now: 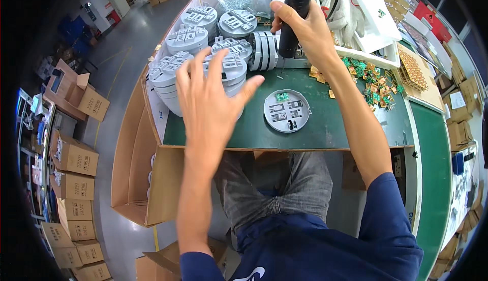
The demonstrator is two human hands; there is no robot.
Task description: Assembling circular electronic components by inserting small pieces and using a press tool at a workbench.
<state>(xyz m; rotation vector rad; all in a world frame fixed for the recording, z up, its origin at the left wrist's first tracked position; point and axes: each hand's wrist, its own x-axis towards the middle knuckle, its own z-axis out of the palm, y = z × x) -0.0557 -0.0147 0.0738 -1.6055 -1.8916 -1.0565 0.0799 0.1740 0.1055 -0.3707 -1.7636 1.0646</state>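
My right hand [314, 32] is wrapped round a black electric screwdriver [291, 39], which points downward with its thin bit just above the green bench mat. Below the bit, a round grey plastic housing [278, 122] lies on the mat near the front edge. A small green circuit board [282, 97] sits in its far part, with dark fittings in other slots. My left hand [207, 98] is raised, its fingers spread and slightly blurred, holding nothing. It hovers over stacks of similar grey housings [163, 71] at the left and partly hides them.
Several housings stand on edge [263, 51] beside a metal device [301, 62]. Small green and orange circuit boards [376, 85] are scattered at the right, by a white foam tray [386, 60]. A clear bag of screws [238, 1] lies at the back. Below the left edge is a cardboard box [133, 164].
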